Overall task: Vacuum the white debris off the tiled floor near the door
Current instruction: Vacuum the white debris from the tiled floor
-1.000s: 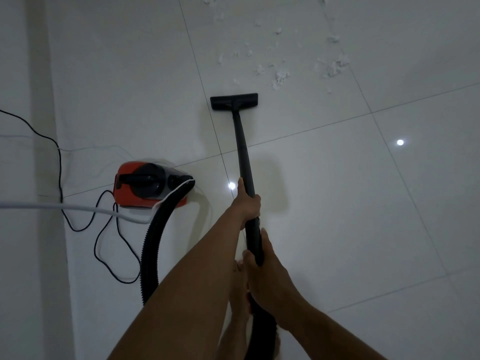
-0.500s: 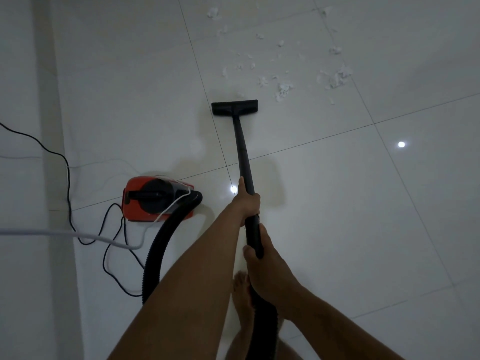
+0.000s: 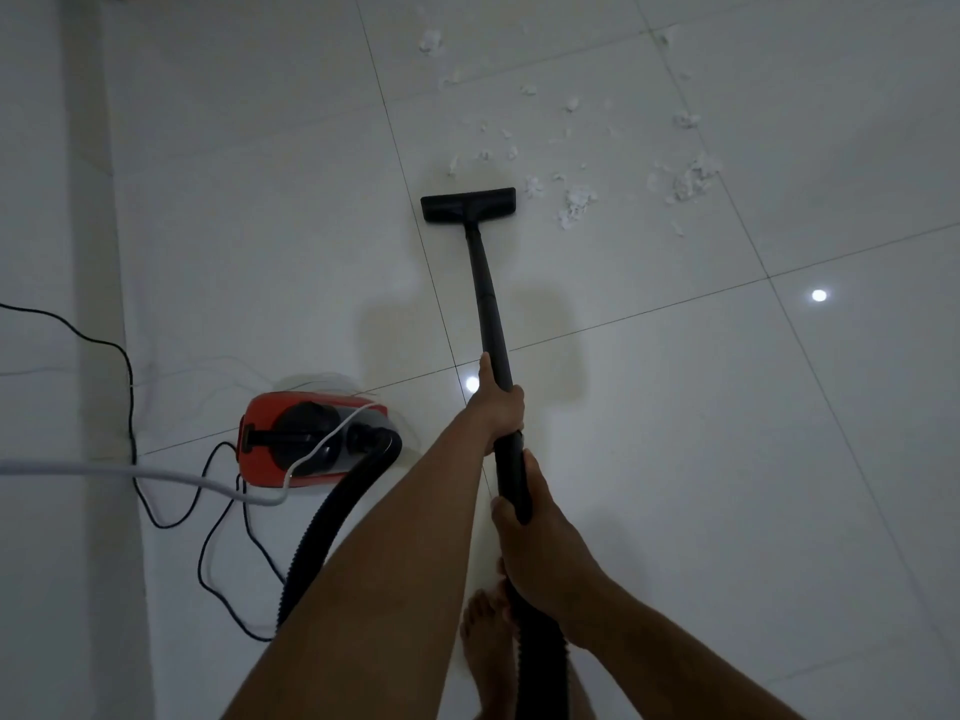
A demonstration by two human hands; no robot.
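we see red canister on the tiled floor, left of our hands | left hand wrapped round black wand | right hand grips wand just behind it | floor head well ahead | white debris ahead-right of hands (biggest clumps rightmost), just beside head
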